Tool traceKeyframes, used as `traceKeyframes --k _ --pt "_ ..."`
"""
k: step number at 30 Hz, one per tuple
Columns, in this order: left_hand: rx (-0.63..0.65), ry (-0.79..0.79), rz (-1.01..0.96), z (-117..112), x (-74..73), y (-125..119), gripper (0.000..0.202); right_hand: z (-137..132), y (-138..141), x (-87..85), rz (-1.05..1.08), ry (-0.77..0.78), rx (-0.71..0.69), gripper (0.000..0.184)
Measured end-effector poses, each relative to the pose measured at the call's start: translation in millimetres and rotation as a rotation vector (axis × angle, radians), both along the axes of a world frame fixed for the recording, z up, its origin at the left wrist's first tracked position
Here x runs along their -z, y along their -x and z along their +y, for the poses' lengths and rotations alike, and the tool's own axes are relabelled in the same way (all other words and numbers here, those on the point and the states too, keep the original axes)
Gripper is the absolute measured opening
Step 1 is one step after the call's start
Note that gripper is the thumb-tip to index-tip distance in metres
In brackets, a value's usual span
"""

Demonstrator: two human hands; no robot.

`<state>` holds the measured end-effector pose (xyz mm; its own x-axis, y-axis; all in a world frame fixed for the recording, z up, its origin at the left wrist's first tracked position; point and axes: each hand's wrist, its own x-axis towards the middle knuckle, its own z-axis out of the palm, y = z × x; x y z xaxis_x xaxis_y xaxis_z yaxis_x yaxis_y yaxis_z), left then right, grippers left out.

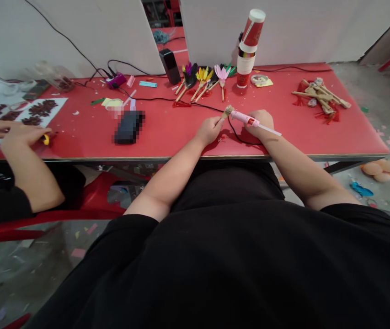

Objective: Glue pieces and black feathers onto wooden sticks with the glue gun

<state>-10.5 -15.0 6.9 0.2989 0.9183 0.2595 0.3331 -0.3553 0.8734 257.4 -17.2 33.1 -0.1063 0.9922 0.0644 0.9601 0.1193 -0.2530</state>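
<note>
My right hand (262, 121) is closed round a pink glue gun (246, 119) whose nozzle points left; a clear glue stick juts from its back end. My left hand (210, 129) pinches a small wooden piece (228, 111) right at the nozzle tip. Both hands rest on the red table (318, 132) near its front edge. The gun's black cord (239, 138) loops under my right hand. Finished feather sticks (203, 80) in purple, yellow and pink lie fanned out behind my hands.
A pile of bare wooden sticks with red tassels (320, 97) lies at the right. Stacked red paper cups (249, 48) stand at the back. A black box (170, 65), a blurred dark object (128, 126) and cables sit left of centre. Another person's hands (16, 133) work over dark feathers (40, 109) far left.
</note>
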Motion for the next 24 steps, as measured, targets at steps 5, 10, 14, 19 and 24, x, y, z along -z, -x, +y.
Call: traceKeyframes --k 5,10,14,19,24 --pt "-0.029 -0.034 0.05 1.6 1.3 1.0 0.06 -3.1 2.8 -6.8 -0.069 0.014 0.09 0.02" --pt "-0.082 -0.04 0.181 2.2 -0.9 -0.8 0.056 -4.6 4.5 -9.7 -0.082 0.009 0.104 0.022" --pt "-0.094 -0.041 0.306 -0.3 -5.5 -1.7 0.051 0.6 2.0 -4.7 -0.072 0.009 0.115 0.023" --pt "-0.116 -0.052 0.396 -5.5 -9.8 -2.0 0.049 3.9 -0.4 -1.3 -0.052 0.025 0.111 0.026" --pt "-0.119 -0.064 0.422 -7.5 -10.9 -2.1 0.049 4.1 -0.9 -2.5 -0.074 0.006 0.116 0.027"
